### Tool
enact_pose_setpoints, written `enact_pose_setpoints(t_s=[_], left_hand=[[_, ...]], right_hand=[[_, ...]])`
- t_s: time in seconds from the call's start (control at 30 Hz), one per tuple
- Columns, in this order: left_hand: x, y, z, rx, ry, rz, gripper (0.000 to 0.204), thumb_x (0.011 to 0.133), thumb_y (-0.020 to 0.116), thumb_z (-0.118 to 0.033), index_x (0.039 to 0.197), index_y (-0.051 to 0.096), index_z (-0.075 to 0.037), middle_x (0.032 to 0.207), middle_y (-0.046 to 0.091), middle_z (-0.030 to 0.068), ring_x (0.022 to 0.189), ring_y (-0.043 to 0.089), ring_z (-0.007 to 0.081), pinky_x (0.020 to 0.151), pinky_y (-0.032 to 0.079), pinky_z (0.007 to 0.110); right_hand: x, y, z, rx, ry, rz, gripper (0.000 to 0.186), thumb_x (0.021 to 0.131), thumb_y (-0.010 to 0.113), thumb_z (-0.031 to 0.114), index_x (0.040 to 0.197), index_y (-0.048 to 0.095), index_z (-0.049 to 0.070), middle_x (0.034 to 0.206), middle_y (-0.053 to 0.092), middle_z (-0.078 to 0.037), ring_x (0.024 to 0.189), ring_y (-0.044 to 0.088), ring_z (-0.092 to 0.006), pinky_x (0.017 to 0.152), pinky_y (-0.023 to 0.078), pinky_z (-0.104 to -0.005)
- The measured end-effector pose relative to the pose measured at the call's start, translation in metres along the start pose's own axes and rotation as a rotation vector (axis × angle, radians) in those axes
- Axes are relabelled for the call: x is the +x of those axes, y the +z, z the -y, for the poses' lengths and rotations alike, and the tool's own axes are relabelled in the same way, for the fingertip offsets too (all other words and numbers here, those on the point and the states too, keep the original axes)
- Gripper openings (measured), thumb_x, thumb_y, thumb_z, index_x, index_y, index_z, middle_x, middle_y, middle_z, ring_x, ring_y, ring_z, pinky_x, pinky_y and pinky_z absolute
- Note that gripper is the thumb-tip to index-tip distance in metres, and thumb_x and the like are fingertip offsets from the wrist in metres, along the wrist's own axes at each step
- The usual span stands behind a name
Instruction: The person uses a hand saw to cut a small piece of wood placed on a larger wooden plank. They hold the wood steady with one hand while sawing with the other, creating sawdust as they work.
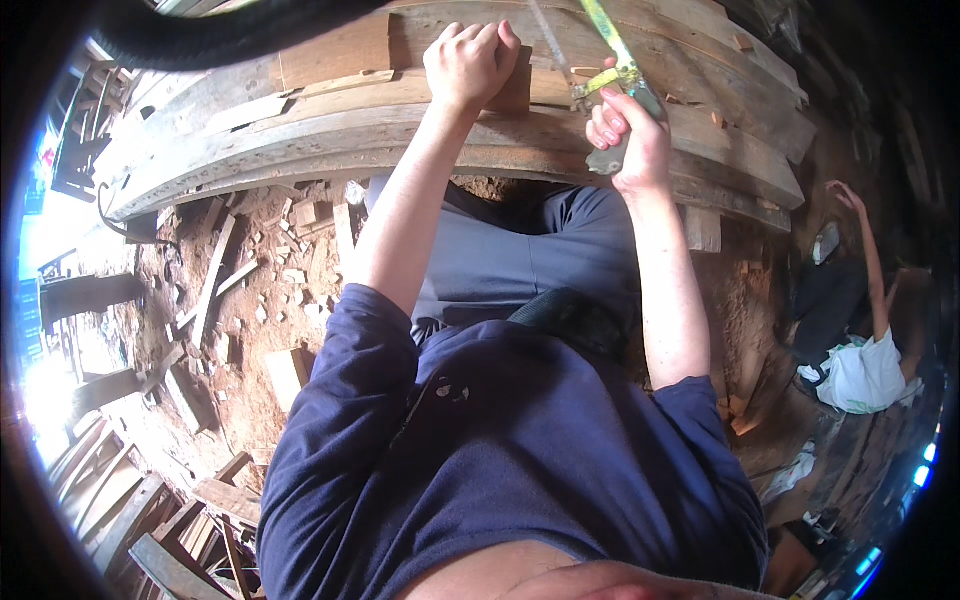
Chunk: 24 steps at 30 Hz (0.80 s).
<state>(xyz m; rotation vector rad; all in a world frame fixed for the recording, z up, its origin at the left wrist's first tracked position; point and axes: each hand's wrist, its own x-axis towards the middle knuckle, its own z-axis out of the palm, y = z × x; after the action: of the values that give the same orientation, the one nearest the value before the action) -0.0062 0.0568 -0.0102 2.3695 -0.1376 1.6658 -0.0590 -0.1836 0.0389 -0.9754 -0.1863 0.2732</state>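
My right hand point(640, 135) is wrapped round the dark green grip of a hacksaw point(607, 28) with a worn yellow-green frame. The thin blade runs to the left of the frame, and both reach past the upper edge of the view. Left of the saw, my left hand point(468, 62) is closed with its knuckles up, on a brown wooden block point(515, 85). Its fingertips are hidden. Under both hands lies a wide bench of rough planks point(330, 140).
Wood scraps point(270, 290) and offcuts lie on the reddish ground at left. Stacked timber point(170, 560) stands lower left. Another person in a white top point(865, 375) is at the right, one arm raised. A dark curved band point(240, 30) crosses the upper left.
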Motion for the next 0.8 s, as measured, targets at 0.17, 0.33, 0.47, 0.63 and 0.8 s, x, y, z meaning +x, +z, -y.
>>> enact_pose_setpoints(t_s=[0.17,0.33,0.47,0.63,0.8], left_hand=[[0.001,0.001,-0.002,0.032,-0.034,0.028,0.037,0.097,0.071,-0.026,0.063,0.062,-0.016,0.061,0.066,0.002,0.058,0.064,0.0263,0.054,0.054,0.039],[0.0,0.001,-0.002,0.009,-0.034,0.003,0.035,0.099,0.069,-0.024,0.065,0.063,-0.015,0.062,0.065,0.0019,0.056,0.061,0.0264,0.053,0.051,0.038],[0.0,0.001,-0.005,0.031,-0.042,0.01,0.034,0.097,0.07,-0.024,0.065,0.063,-0.015,0.063,0.066,0.002,0.057,0.061,0.0266,0.053,0.051,0.039],[0.0,0.0,-0.005,0.022,-0.04,-0.011,0.034,0.096,0.071,-0.025,0.065,0.063,-0.015,0.063,0.066,0.0017,0.057,0.062,0.0261,0.053,0.051,0.039],[-0.001,0.002,-0.003,0.057,-0.055,0.011,0.034,0.096,0.071,-0.025,0.064,0.063,-0.016,0.062,0.065,0.0007,0.058,0.062,0.0252,0.053,0.051,0.039]], right_hand=[[-0.005,0.02,0.001,0.08,0.054,-0.01,0.036,0.106,0.06,0.011,0.142,0.061,0.005,0.068,0.042,0.007,0.056,0.039,-0.0061,0.054,0.036,-0.0263],[-0.004,0.035,0.001,0.085,0.031,0.008,0.033,0.106,0.061,0.011,0.139,0.063,0.006,0.067,0.041,0.007,0.055,0.039,-0.0061,0.055,0.036,-0.027],[-0.002,0.046,-0.002,0.094,0.039,-0.027,0.03,0.105,0.063,0.009,0.134,0.065,0.007,0.067,0.042,0.007,0.055,0.04,-0.0065,0.055,0.037,-0.0271],[-0.003,0.052,-0.01,0.113,0.057,-0.048,0.029,0.104,0.063,0.007,0.132,0.065,0.008,0.068,0.043,0.006,0.055,0.04,-0.0069,0.055,0.038,-0.0276],[-0.003,0.051,-0.014,0.08,0.058,-0.031,0.031,0.103,0.063,0.004,0.133,0.064,0.01,0.068,0.042,0.006,0.056,0.04,-0.0076,0.057,0.038,-0.0291]])
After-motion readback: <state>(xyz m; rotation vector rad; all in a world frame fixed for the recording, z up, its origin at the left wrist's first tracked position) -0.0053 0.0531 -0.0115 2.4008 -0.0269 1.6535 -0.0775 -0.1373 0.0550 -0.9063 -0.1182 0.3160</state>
